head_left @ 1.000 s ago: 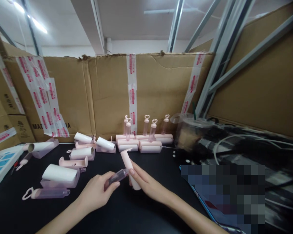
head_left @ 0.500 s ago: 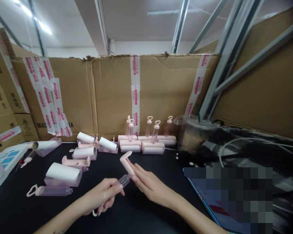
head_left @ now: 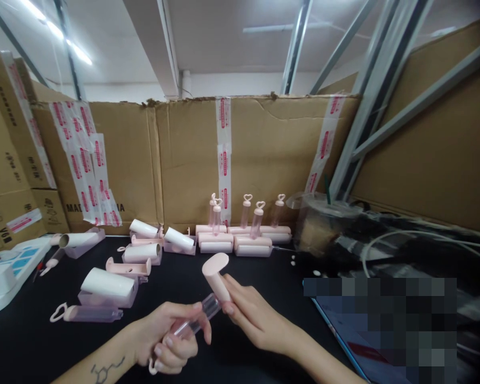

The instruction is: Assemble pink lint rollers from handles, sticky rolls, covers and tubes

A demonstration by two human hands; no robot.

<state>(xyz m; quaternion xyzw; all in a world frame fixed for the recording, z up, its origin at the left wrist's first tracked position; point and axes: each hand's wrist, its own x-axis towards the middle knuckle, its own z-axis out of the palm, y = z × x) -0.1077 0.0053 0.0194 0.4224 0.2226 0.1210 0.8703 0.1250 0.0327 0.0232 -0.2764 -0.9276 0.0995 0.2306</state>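
Observation:
My left hand (head_left: 170, 336) is wrapped round a clear plastic handle (head_left: 211, 305), whose pink loop pokes out below the fist. Pinched in my right hand (head_left: 258, 314) is a pink lint roller frame (head_left: 217, 277), tilted, with its rounded end plate facing me. The handle's upper end meets the frame's lower part by my right fingertips; whether the two are joined I cannot tell. A loose handle (head_left: 94, 313) with a heart loop lies left of my left hand. Behind it, a white paper roll (head_left: 108, 282) rests on a clear lilac cover (head_left: 130, 298).
Several assembled lint rollers (head_left: 253, 245) stand handle-up by the cardboard wall (head_left: 188, 160). More rolls, covers and a pink frame (head_left: 128, 266) lie left. A power strip (head_left: 28, 269) is far left; a drink cup (head_left: 318, 229), cables and a phone (head_left: 336, 333) are right.
The frame has turned so its end plate shows more. My left hand has shifted its grip along the handle, and both hands sit slightly right in view. The view has tilted slightly.

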